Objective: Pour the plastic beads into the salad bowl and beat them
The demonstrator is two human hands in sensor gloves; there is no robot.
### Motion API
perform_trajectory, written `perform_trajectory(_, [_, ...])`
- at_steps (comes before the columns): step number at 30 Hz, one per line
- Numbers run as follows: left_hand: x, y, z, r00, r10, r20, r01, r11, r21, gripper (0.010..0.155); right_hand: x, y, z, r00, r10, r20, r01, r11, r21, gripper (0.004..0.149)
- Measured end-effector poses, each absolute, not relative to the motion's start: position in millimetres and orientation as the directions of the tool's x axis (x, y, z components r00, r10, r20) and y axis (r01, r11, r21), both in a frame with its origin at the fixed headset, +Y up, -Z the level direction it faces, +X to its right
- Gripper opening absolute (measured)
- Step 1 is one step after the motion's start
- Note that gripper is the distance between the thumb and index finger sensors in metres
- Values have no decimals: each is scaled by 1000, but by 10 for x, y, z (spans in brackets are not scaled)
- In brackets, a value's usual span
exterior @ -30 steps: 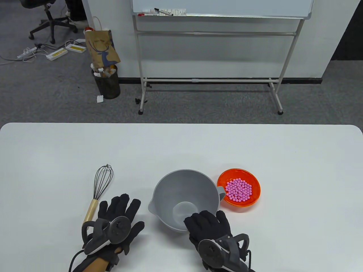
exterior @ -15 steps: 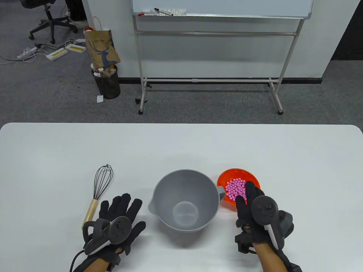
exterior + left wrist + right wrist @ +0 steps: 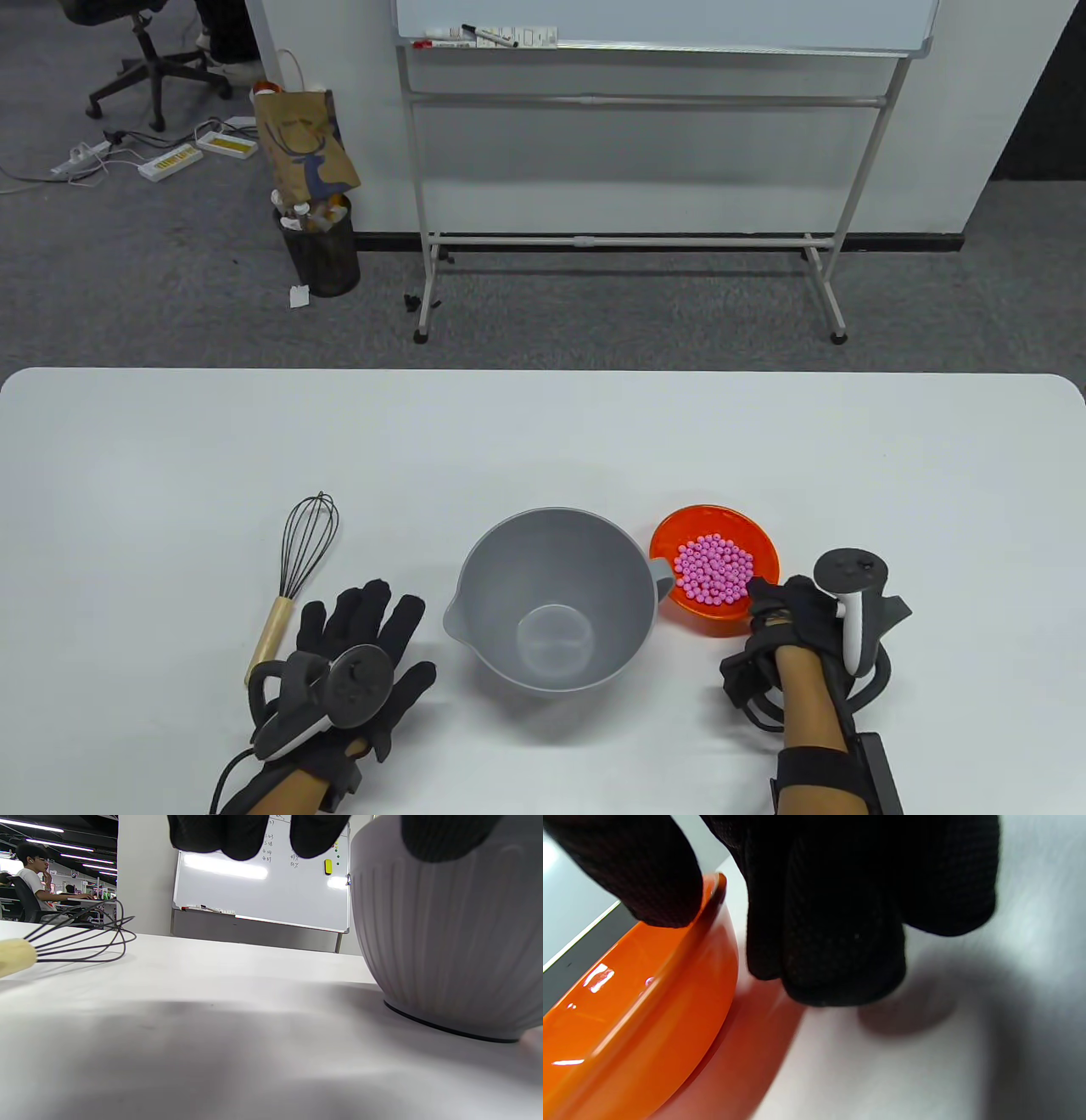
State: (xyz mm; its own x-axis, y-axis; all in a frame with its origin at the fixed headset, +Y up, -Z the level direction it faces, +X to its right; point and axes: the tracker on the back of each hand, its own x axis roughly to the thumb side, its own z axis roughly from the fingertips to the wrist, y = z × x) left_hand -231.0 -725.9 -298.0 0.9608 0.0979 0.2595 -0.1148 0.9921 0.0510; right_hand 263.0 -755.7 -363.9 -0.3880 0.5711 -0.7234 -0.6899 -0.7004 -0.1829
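Observation:
A grey salad bowl (image 3: 501, 552) stands empty in the middle of the white table. Just right of it sits an orange bowl (image 3: 679, 522) holding pink plastic beads (image 3: 714, 570). My right hand (image 3: 768, 596) is at that bowl's near right rim. In the right wrist view its thumb (image 3: 640, 870) lies over the rim of the orange bowl (image 3: 628, 1005) and the fingers (image 3: 840, 921) hang down outside the wall, pinching it. My left hand (image 3: 365, 628) rests flat with fingers spread between a wire whisk (image 3: 297, 560) and the salad bowl. Left wrist view: whisk (image 3: 85, 938), bowl wall (image 3: 445, 942).
Beyond the table's far edge are a whiteboard on a stand (image 3: 645, 34), a dark bin (image 3: 321, 246) and a paper bag (image 3: 305, 144) on grey carpet. A seated person (image 3: 32, 887) shows far off in the left wrist view.
My right hand left the salad bowl's near rim, passed over the orange bowl and turned so it now grips that bowl's near right rim. The left hand stayed put.

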Motion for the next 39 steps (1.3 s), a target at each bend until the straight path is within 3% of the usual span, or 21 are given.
perform_trajectory(5, [-2306,-7266,-2982,957,104,269,-119,992,40,74,2604,-7638,-3620,-265,652,-710,-782,-576,-237,60])
perform_trajectory(17, [-2321,-7253,-2981,960,103,260,-119,992,45,74,2622,-7592,-3544,-161,735,-658,-805,-484,-344,57])
perform_trajectory(22, [-2330,-7245,-2979,962,101,255,-117,992,47,74,2597,-7308,-3462,-207,772,-600,-774,-505,-382,57])
perform_trajectory(28, [-2340,-7241,-2978,963,98,249,-114,992,49,74,2545,-6759,-3346,-321,807,-495,-685,-559,-467,57])
perform_trajectory(34, [-2346,-7236,-2978,964,99,247,-115,992,49,74,2370,-6363,-3290,-367,838,-405,-748,-524,-407,56])
perform_trajectory(39, [-2348,-7238,-2978,965,95,243,-109,993,45,74,2021,-6133,-3248,-524,792,-312,-718,-608,-337,56])
